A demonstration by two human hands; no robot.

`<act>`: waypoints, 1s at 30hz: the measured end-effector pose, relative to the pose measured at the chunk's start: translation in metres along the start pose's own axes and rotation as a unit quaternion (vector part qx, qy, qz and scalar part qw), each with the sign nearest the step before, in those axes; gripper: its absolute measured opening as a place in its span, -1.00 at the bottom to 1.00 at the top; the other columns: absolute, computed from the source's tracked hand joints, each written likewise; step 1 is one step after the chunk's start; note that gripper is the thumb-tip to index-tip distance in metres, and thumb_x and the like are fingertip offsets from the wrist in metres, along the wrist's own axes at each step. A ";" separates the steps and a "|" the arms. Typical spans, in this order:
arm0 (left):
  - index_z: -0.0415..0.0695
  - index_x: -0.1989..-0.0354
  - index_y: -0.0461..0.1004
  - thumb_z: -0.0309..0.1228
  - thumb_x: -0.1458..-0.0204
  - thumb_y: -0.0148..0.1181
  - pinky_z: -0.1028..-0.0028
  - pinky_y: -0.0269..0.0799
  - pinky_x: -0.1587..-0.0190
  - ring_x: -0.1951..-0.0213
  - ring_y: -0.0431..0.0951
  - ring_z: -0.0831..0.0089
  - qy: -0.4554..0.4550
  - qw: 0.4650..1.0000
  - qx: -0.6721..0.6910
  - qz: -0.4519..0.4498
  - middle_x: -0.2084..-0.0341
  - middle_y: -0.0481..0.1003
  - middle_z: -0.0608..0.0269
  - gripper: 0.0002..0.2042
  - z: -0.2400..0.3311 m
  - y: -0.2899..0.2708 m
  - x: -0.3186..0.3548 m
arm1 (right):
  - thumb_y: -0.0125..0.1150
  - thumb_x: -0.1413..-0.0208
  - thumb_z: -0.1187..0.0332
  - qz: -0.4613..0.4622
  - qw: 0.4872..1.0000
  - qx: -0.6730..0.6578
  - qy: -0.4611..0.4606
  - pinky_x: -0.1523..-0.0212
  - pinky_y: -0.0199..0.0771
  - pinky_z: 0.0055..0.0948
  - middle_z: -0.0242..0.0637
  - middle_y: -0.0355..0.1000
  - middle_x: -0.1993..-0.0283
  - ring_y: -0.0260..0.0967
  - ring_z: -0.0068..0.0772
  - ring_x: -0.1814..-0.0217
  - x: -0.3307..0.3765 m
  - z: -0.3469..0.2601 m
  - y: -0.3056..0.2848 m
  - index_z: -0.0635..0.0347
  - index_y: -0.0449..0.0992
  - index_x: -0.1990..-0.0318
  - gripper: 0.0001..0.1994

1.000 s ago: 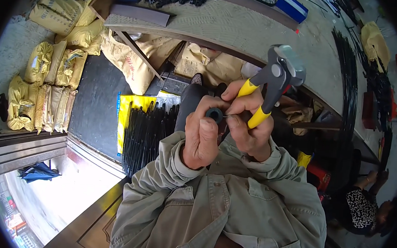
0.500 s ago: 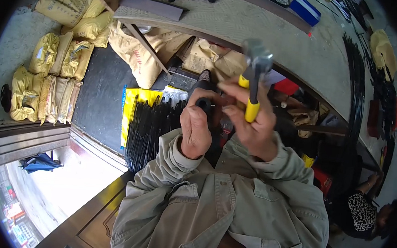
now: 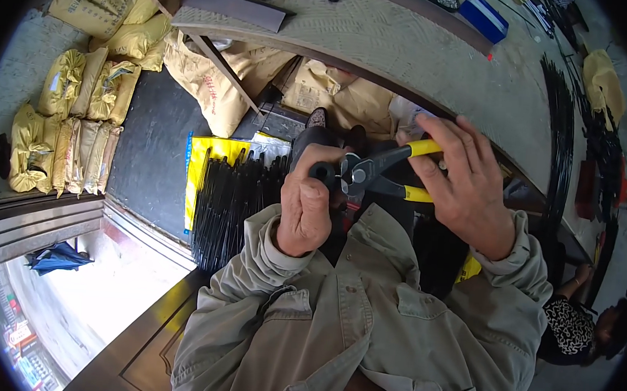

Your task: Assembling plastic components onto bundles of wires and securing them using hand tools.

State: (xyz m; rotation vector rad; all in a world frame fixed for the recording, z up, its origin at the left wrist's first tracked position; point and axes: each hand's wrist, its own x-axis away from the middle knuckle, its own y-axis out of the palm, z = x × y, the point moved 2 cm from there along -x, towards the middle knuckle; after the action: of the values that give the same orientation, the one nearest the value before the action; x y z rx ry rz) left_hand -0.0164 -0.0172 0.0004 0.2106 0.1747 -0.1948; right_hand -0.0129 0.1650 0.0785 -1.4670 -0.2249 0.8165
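Note:
My left hand (image 3: 305, 213) is closed round a black cylindrical piece (image 3: 322, 172) with a dark hole in its end, which points up. The rest of that piece is hidden by my fingers. My right hand (image 3: 467, 181) has hold of pliers (image 3: 373, 172) by their yellow-tipped handles, which are spread apart. Their metal jaws are right beside the black piece, at my left fingers; whether they bite on anything I cannot tell.
A dense bundle of thin black rods (image 3: 236, 212) lies over a yellow bag (image 3: 197, 176) left of my hands. Filled sacks (image 3: 66, 98) are stacked at far left. A long worktop (image 3: 383, 37) runs across the far side, with sacks beneath it. Another person (image 3: 573, 330) is at the right.
The pliers have swung from upright to lying sideways, their jaws now at my left hand and their handles spread. My right hand has moved right. My left hand keeps its grip.

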 end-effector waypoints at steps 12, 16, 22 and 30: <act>-0.28 0.18 0.30 0.22 -0.03 -0.39 0.64 0.12 0.60 0.65 0.24 0.64 0.026 0.999 -0.043 0.019 0.49 0.34 0.27 -0.30 0.005 0.002 -0.003 | 0.09 0.06 0.44 -0.080 0.984 0.129 -0.095 0.21 0.35 -0.21 -0.12 0.25 0.11 0.29 -0.23 0.17 -0.013 0.007 -0.028 0.23 0.41 0.25 -0.82; -0.31 0.17 0.32 0.20 -0.05 -0.41 0.64 0.11 0.60 0.65 0.24 0.65 0.060 0.992 -0.106 0.035 0.45 0.35 0.25 -0.30 0.007 0.000 -0.002 | 0.09 0.10 0.48 -0.181 0.980 0.003 -0.082 0.24 0.35 -0.26 -0.12 0.24 0.18 0.30 -0.19 0.18 -0.007 0.002 -0.014 0.26 0.41 0.26 -0.81; -0.32 0.12 0.32 0.04 -0.13 -0.36 0.63 0.19 0.43 0.54 0.28 0.62 0.053 0.997 -0.023 -0.058 0.44 0.38 0.22 -0.42 -0.004 -0.012 -0.005 | 0.08 0.11 0.52 -0.130 0.981 -0.144 -0.022 0.25 0.36 -0.35 -0.11 0.23 0.15 0.30 -0.19 0.18 0.004 0.000 0.000 0.32 0.37 0.21 -0.76; -0.31 0.24 0.31 0.23 -0.02 -0.41 0.62 0.12 0.51 0.58 0.23 0.64 -0.011 0.986 0.032 -0.163 0.54 0.33 0.25 -0.28 -0.005 -0.009 -0.005 | -0.01 0.00 0.58 -0.433 0.638 -0.612 0.175 0.43 0.39 -0.51 -0.22 0.32 0.20 0.36 -0.42 0.40 -0.002 0.024 -0.021 0.27 0.23 0.15 -0.77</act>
State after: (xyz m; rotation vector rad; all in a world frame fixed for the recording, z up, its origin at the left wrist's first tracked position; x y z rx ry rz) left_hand -0.0238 -0.0242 -0.0056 0.2423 0.1814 -0.5278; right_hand -0.0216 0.1845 0.1022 -2.3480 -1.2564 -0.6448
